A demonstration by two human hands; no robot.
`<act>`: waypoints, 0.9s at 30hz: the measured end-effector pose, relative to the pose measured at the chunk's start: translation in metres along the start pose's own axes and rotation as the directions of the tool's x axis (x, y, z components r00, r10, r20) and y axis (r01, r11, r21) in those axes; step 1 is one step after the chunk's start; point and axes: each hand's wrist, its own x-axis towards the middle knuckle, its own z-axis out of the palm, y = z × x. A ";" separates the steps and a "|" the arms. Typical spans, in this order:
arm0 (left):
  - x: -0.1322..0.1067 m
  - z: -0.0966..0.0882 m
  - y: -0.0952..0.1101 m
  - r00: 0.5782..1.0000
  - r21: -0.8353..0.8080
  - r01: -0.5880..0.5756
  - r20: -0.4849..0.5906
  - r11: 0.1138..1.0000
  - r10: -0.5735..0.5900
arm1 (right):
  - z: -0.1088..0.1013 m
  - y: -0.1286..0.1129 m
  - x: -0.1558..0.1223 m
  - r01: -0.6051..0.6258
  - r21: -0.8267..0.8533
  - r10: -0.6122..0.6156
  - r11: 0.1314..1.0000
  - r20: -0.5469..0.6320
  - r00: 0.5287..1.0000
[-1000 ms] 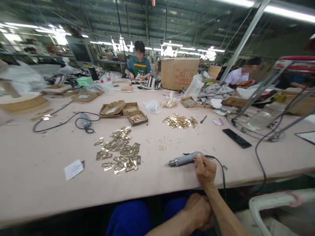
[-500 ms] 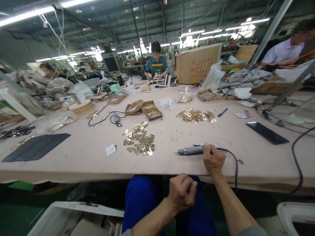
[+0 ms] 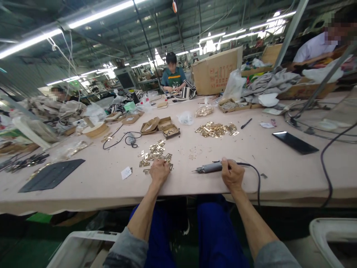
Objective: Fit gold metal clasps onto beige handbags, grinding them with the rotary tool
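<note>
Over the near edge of a pile of flat gold-coloured metal plates with rectangular slots (image 3: 145, 163) is my left hand (image 3: 159, 172). Its fingers are bunched and point down among the plates; the fingertips are hidden, so what they pinch cannot be seen. On the right, my right hand (image 3: 232, 175) is closed around the rear end of a grey electric screwdriver (image 3: 209, 168). The tool lies nearly level at the tabletop, its thin bit pointing left and its black cord running off behind my hand.
Beyond the plates stands a small cardboard box of tiny parts (image 3: 171, 132). A second gold pile (image 3: 213, 129), a pen (image 3: 246, 123) and a black phone (image 3: 295, 143) lie to the right. A white paper tag (image 3: 126, 172) and a dark sheet (image 3: 52, 175) lie left. A co-worker (image 3: 173, 76) sits opposite.
My left hand has risen from my lap, moving forward and left onto the gold plates. My right hand stays at the screwdriver's rear end. The whole view has shifted slightly.
</note>
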 end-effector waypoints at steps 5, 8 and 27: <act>0.000 0.000 -0.005 0.999 -0.046 0.020 0.026 0.999 -0.019 | 0.002 0.002 0.000 -0.025 0.002 0.025 1.000 0.008 1.000; -0.001 -0.003 -0.010 0.999 -0.112 0.007 0.053 0.994 -0.001 | 0.002 0.003 -0.001 -0.042 0.004 0.042 0.999 0.017 0.999; -0.068 -0.045 0.011 0.929 -0.922 0.217 0.094 0.321 -0.357 | -0.003 -0.003 -0.007 -0.098 -0.041 0.098 0.994 -0.005 0.995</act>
